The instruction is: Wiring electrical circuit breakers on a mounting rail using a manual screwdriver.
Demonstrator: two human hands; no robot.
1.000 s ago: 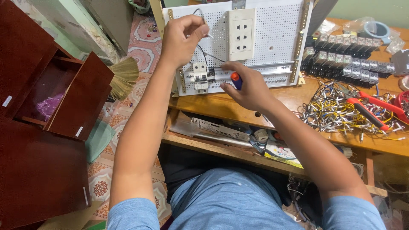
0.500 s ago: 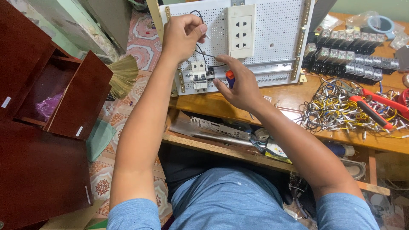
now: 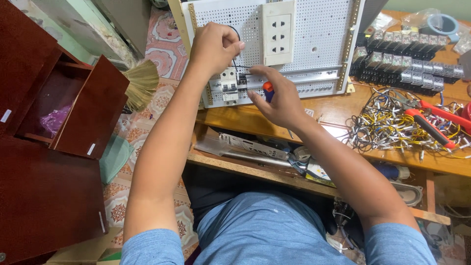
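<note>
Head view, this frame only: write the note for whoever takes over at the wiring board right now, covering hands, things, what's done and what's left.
Left hand: pinching a black wire above the breaker.
Right hand: gripping an orange-handled screwdriver, tip hidden, aimed at the small breaker.
White perforated board stands on the wooden bench; a triple socket is mounted on it.
Done: breaker and socket on the board, one wire led down to the breaker.
Left: whether the wire is clamped cannot be seen. Loose wires and red-handled pliers lie to the right.

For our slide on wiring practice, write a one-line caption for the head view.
Left hand pinches a black wire above a breaker on the perforated panel; right hand holds an orange-handled screwdriver.
</note>
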